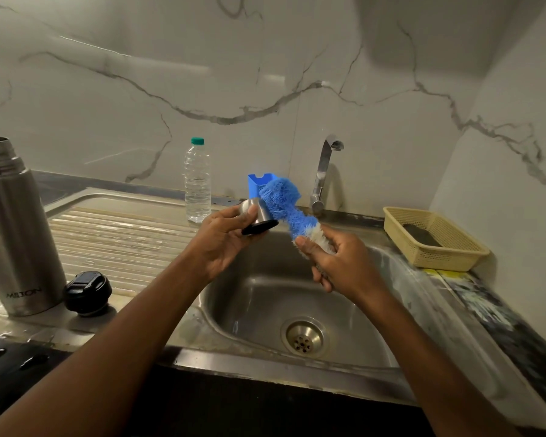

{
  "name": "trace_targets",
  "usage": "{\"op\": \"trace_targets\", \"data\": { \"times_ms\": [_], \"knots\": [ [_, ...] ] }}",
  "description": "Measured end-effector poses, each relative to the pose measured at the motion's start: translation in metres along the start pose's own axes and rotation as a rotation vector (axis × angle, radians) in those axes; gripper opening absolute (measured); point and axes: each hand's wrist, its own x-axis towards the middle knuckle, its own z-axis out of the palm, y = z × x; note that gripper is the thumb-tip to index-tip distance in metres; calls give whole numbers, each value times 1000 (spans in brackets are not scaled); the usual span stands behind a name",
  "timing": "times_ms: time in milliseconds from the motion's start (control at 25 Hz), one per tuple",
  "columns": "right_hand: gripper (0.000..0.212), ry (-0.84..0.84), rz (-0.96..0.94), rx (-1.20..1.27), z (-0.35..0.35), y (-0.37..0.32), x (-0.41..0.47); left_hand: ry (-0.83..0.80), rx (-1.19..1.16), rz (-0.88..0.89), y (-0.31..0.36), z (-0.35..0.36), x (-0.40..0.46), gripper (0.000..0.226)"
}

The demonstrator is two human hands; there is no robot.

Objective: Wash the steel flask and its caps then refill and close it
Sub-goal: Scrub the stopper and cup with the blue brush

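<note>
Marble-walled kitchen, steel sink (pixel 375 351) set in wet tabletop (pixel 117 228). Left hand (pixel 224 241) grips steel cap (pixel 256 216) above sink; right hand (pixel 338 263) clamped on blue brush (pixel 284 200), bristles beside cap. Flask (pixel 16 234), open, stands left of sink, black cap (pixel 87 293) beside it. Tap (pixel 325 171) behind sink, no water visible. Risk: wet cap slipping from fingers into sink; elbow knocking flask.

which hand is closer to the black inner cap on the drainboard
Left. The left hand, holding the steel cup cap, is above and right of the black inner cap; the right hand, gripping the brush, is farther right, over the sink.
</note>
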Motion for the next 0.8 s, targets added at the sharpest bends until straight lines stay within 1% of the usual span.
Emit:
{"op": "trace_targets", "data": {
  "times_ms": [120,200,400,600,800],
  "knots": [
    [22,-82,-15,64,-1,-6,-1,-30,-6,-3,0,2,-1,48],
    [21,-113,-45,67,-1,-6,-2,-44,2,-2,-2,4,0,42],
    [20,19,-3,-54,0,-2,1,-35,-32,-5,-3,5,1,42],
    [18,-88,-46,4,-2,-2,-1,-5,42,43,-3,1,0,50],
    [21,25,-5,-85,-1,-1,0,12,36,56,-5,-1,1,53]
  ]
}}
